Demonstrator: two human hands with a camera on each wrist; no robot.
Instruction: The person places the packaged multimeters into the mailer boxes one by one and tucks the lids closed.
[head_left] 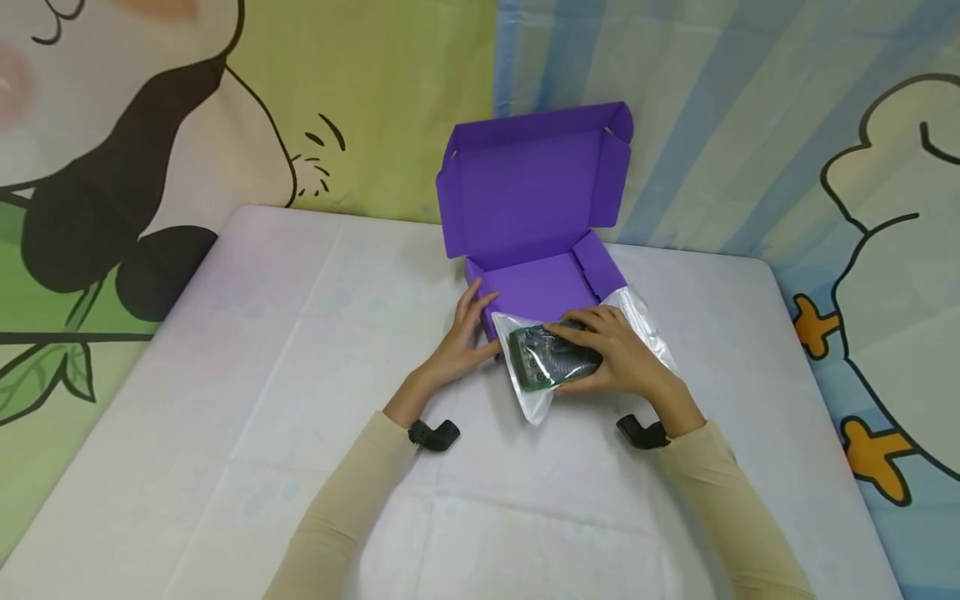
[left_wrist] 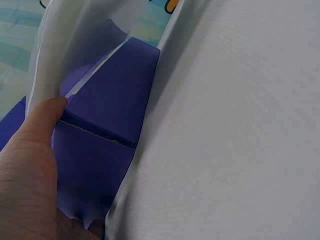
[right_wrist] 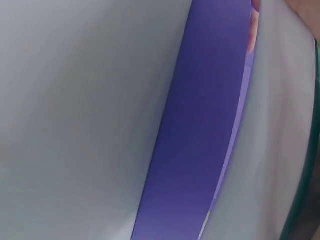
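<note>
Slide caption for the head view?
Right hand grips a bagged circuit board at an open purple box; left hand touches its side.

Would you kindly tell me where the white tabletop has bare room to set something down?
The white tabletop is bare left of the left hand, right of the right hand, and between the sleeves. It is crowded at the purple box's near side, where the right hand holds the bagged device.

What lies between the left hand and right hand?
Part of the purple box and the bag holding a green-edged board; the head view shows this.
</note>
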